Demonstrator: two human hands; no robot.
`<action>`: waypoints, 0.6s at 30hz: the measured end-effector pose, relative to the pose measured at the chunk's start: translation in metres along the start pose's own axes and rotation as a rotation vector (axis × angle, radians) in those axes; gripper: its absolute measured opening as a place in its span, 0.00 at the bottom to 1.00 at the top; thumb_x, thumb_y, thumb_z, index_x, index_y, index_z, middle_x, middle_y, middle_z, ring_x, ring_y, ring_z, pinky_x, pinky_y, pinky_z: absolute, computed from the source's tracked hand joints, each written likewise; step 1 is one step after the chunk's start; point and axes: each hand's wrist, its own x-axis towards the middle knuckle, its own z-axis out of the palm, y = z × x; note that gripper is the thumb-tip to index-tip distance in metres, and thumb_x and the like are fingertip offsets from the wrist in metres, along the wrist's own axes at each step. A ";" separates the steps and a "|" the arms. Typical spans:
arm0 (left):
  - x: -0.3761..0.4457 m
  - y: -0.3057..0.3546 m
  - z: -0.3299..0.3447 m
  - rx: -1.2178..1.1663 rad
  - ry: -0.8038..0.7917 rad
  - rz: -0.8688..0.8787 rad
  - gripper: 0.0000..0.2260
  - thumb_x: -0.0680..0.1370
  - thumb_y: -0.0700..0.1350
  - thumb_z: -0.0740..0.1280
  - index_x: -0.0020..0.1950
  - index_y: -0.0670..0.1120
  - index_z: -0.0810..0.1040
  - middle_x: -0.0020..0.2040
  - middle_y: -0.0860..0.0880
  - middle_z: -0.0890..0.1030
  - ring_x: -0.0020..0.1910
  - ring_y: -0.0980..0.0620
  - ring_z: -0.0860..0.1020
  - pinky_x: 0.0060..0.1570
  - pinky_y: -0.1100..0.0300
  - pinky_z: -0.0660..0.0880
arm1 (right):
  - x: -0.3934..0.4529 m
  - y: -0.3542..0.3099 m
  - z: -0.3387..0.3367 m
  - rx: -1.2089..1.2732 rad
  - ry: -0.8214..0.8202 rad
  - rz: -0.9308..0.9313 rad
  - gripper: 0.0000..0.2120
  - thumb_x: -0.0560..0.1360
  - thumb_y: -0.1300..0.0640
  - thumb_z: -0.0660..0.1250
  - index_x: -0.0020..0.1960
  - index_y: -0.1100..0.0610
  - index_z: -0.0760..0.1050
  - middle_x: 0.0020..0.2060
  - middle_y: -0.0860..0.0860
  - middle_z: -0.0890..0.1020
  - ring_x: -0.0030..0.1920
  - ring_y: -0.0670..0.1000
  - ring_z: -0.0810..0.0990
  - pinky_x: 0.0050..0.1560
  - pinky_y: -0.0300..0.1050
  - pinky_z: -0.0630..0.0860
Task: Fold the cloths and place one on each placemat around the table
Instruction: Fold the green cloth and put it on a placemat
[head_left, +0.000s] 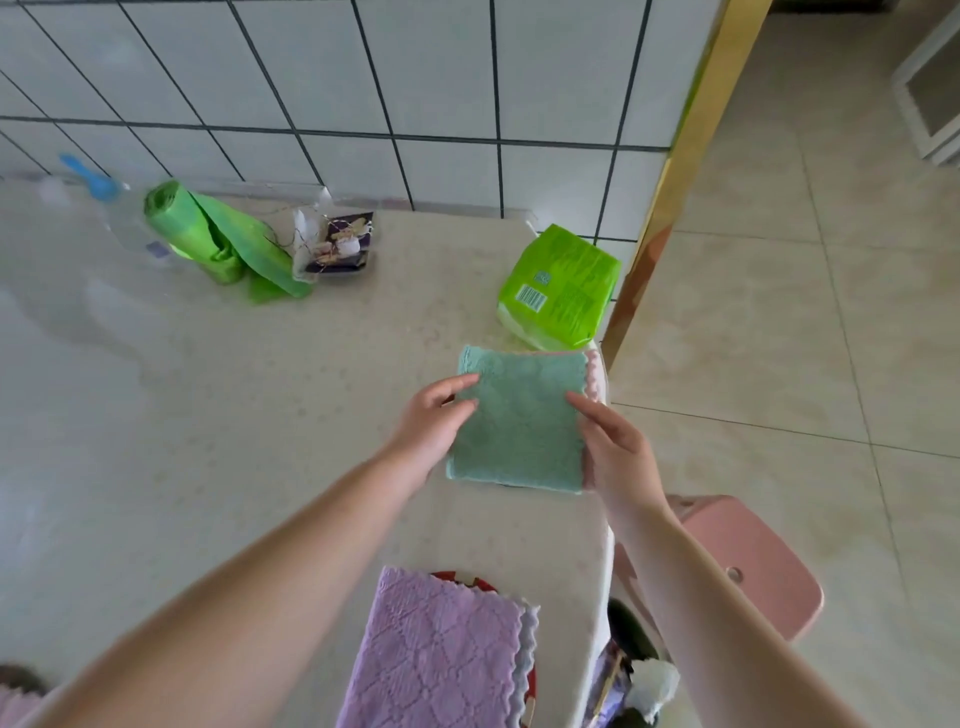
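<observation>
Barcode label (531, 299) shows on green packet (561, 286); its writing is unreadable.

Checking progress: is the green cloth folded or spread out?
Folded: the green cloth lies as a compact rectangle, both hands flat along its sides.

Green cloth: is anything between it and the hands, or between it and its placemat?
Nothing visible. The left hand and right hand lie directly on the green cloth, fingers flat along its side edges. It already rests over a pink-edged layer at the table's right edge; whether that is the placemat is unclear.
</observation>
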 end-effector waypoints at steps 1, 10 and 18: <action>0.004 -0.002 0.000 0.013 -0.001 0.000 0.16 0.76 0.38 0.64 0.61 0.51 0.77 0.62 0.47 0.78 0.59 0.51 0.76 0.56 0.60 0.70 | 0.005 0.002 0.000 -0.023 0.010 -0.001 0.17 0.78 0.62 0.60 0.45 0.43 0.82 0.47 0.47 0.83 0.47 0.53 0.82 0.46 0.50 0.79; 0.026 -0.009 -0.001 0.233 -0.014 0.096 0.19 0.76 0.37 0.63 0.67 0.49 0.73 0.54 0.50 0.76 0.50 0.55 0.74 0.43 0.75 0.68 | 0.023 0.008 -0.001 -0.405 0.011 -0.126 0.13 0.77 0.60 0.61 0.57 0.46 0.77 0.45 0.54 0.78 0.35 0.51 0.75 0.24 0.40 0.74; 0.008 -0.038 -0.026 0.157 0.076 0.167 0.18 0.76 0.34 0.65 0.66 0.42 0.73 0.52 0.46 0.78 0.38 0.63 0.76 0.47 0.67 0.73 | 0.006 0.016 -0.015 -0.537 0.127 -0.263 0.15 0.75 0.56 0.65 0.56 0.38 0.75 0.47 0.49 0.81 0.44 0.46 0.81 0.47 0.49 0.79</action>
